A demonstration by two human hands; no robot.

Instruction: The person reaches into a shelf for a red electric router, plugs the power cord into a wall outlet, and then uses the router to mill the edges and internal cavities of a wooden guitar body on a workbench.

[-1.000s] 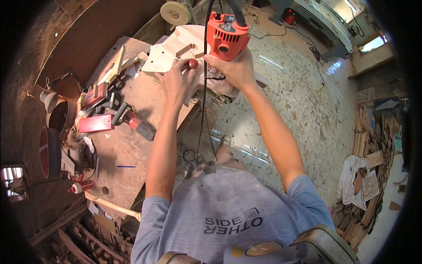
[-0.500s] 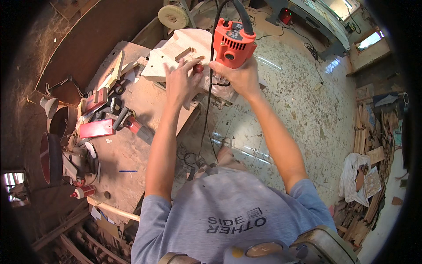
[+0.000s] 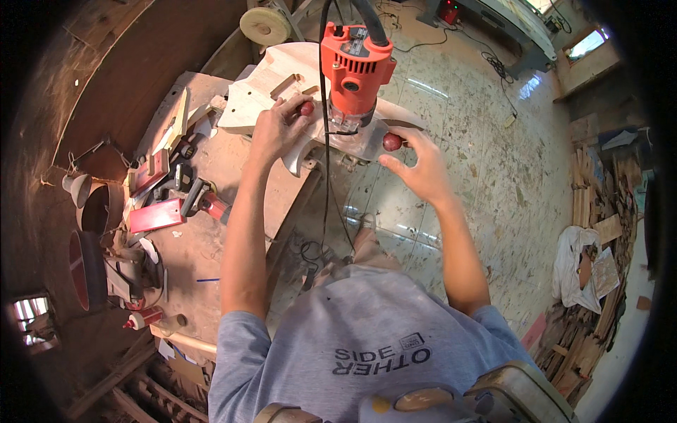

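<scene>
1. Since the earlier frames, the right hand (image 3: 416, 166) has released the body of the orange router (image 3: 355, 70) and dropped to the right-side red knob (image 3: 392, 142). The left hand (image 3: 277, 128) has moved little and remains at the left-side red knob (image 3: 306, 108).

2. Left hand state: closed, fingers curled around the left knob; the grip appears firm.

3. Right hand state: partly open, thumb and fingertips at the right knob. Full closure on the knob cannot be confirmed from this view.

4. Router position: upright on the pale shaped wooden workpiece (image 3: 268, 95), which lies at the far end of the workbench (image 3: 211, 233) and overhangs the tiled floor (image 3: 479, 141). The router sits directly ahead of the person, between both hands, with its black cord (image 3: 326, 176) hanging down toward the floor.

5. Governing relation: the two knobs lie on a line running left-to-right across the router base, slightly tilted so the left knob sits farther from the body. The left hand is nearer to full control; the right hand is level with its knob and touching or just beside it.

6. Workpiece axis: the long axis runs roughly left-to-right, across the reach of the arms.

7. Adjacent items: red clamps (image 3: 159, 215) and hand tools lie on the bench to the left, well apart from the router. A round buffing wheel (image 3: 264, 25) stands beyond the workpiece.
</scene>
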